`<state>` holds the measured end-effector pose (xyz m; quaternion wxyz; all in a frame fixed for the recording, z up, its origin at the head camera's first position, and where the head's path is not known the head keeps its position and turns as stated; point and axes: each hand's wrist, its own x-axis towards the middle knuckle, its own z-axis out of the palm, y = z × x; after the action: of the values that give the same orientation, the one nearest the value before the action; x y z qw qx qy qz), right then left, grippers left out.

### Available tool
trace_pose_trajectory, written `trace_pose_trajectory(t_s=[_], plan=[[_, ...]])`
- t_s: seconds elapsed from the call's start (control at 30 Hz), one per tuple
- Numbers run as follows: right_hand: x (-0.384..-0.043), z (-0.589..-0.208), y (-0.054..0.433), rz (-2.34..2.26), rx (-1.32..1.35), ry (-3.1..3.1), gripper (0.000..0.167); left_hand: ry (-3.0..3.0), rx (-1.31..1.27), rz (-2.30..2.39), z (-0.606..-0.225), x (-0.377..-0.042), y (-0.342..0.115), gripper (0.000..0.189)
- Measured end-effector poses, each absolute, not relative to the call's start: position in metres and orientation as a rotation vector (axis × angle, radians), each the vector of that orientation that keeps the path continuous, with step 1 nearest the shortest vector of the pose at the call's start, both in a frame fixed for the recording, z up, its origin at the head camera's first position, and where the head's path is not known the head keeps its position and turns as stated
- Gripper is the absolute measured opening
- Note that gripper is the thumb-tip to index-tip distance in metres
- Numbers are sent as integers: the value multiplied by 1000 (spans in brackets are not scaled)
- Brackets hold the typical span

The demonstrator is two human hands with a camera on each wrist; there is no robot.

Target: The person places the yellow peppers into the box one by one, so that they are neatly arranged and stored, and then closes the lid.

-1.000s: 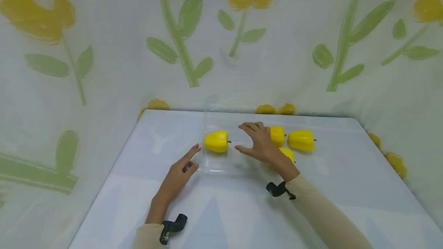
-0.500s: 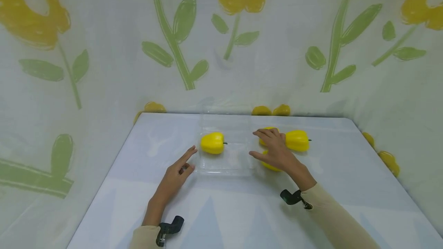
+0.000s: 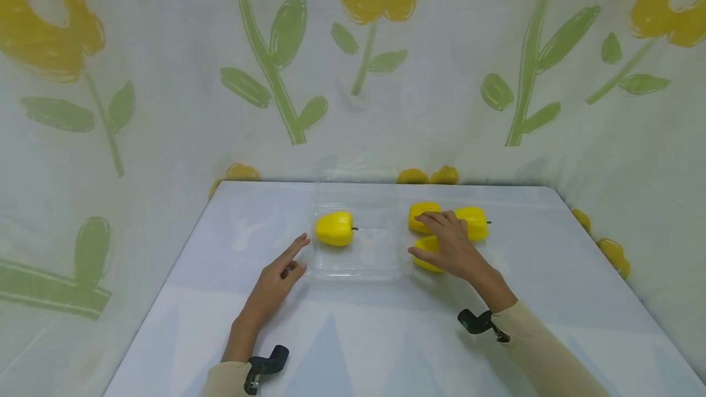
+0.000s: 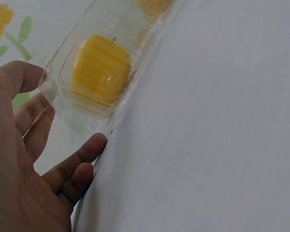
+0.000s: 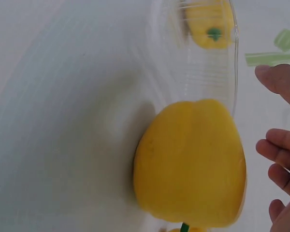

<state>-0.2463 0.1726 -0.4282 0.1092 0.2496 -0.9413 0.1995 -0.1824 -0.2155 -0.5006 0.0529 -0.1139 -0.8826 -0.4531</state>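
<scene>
A clear plastic container [image 3: 375,253] holds one yellow bell pepper [image 3: 334,229] at its left side. My left hand [image 3: 273,280] is at the container's left edge, fingers relaxed, and in the left wrist view a digit touches the clear corner. Over to the right, my right hand [image 3: 455,247] reaches above three more yellow bell peppers with thumb and fingers spread. It partly covers the front pepper [image 3: 425,242] and the right pepper [image 3: 475,223]; the back-left pepper [image 3: 421,210] shows past its fingertips. A large pepper [image 5: 191,162] fills the right wrist view, apart from the fingers.
The white table [image 3: 353,336] has its far edge just behind the container. A flower-printed cloth [image 3: 419,109] hangs behind and at the sides. The container's raised clear lid [image 3: 355,192] stands toward the back.
My right hand has moved right, from over the container to above the loose peppers. My left hand keeps its place at the container edge. The head view has shifted slightly.
</scene>
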Motion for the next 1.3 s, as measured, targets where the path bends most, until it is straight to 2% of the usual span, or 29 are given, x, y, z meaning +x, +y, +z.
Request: trace_pose_trajectory(t_s=[1.0, 1.3], plan=[[-234, -444, 216, 606, 661, -2809, 80, -2694, -329, -1357, -504, -185, -216, 52], [-232, -448, 218, 607, 616, -2853, 79, -2685, -362, -1343, -505, -185, -215, 53]])
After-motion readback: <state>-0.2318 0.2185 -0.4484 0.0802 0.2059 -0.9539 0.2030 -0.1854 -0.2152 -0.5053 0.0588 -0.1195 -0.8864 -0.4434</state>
